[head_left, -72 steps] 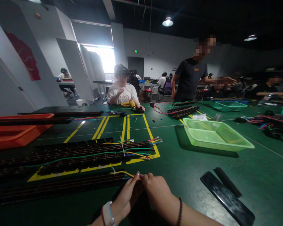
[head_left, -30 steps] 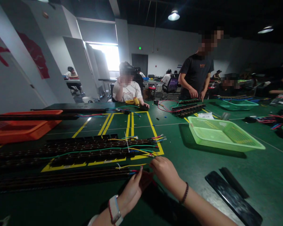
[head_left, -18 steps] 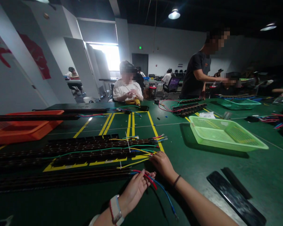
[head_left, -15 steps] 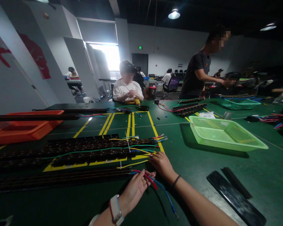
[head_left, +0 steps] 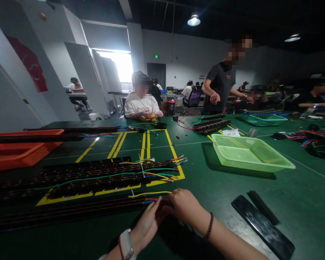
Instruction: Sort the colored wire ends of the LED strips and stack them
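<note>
My left hand (head_left: 147, 224) and my right hand (head_left: 184, 206) meet at the end of a long black strip (head_left: 70, 213) lying nearest me on the green table (head_left: 219, 187). Both hands are closed in a pinch on the coloured wires (head_left: 151, 198) leaving that strip: yellow, red and blue show. Just beyond lie more black strips (head_left: 83, 177) with green, yellow and red wires, over yellow floor-tape lines.
A light green basket (head_left: 249, 153) sits to the right, an orange tray (head_left: 18, 148) at the far left. Two flat black pieces (head_left: 261, 225) lie at the near right. One person sits across the table (head_left: 141, 103), another stands (head_left: 219, 88) by more strips.
My right hand drew back from the yellow wire's end to join my left hand. The red and blue wires that hung loose toward me are gathered between the fingers again.
</note>
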{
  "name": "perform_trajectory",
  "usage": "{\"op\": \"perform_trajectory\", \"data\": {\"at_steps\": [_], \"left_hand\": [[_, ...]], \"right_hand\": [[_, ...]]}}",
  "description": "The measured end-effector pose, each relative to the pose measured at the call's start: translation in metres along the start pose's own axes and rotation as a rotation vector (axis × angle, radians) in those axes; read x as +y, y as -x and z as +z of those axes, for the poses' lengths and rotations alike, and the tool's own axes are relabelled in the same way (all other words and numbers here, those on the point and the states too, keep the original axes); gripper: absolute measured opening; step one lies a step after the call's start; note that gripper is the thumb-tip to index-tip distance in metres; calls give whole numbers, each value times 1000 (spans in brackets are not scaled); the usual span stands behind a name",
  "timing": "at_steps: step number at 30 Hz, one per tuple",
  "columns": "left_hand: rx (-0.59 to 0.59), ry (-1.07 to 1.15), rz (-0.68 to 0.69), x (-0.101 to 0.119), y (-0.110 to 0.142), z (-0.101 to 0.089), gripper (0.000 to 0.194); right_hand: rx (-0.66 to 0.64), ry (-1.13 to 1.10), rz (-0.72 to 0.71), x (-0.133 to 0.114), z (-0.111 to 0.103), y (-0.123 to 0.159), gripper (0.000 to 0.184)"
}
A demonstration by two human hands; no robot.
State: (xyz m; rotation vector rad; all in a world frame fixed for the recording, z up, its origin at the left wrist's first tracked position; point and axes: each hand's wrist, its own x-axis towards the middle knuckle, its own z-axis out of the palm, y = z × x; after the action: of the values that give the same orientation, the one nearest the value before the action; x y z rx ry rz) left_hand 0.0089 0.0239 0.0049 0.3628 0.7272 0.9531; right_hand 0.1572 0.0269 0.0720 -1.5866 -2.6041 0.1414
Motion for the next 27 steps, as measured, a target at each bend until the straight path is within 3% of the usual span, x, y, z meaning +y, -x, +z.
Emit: {"op": "perform_trajectory", "data": {"at_steps": [8,18,23,27], "left_hand": [[16,-10,-9,0,1,1,14],[-7,-52,49,1,7,8,13],[-22,-94,50,2,8,5,20],[-38,-52,38,2,6,4,15]], "right_hand": [[-124,128,-30,-11,13,0,21],[-18,49,204,5,9,-9,20],[-15,6,229,12,19,-16,26],[-11,44,211,8,13,-13,26]]}}
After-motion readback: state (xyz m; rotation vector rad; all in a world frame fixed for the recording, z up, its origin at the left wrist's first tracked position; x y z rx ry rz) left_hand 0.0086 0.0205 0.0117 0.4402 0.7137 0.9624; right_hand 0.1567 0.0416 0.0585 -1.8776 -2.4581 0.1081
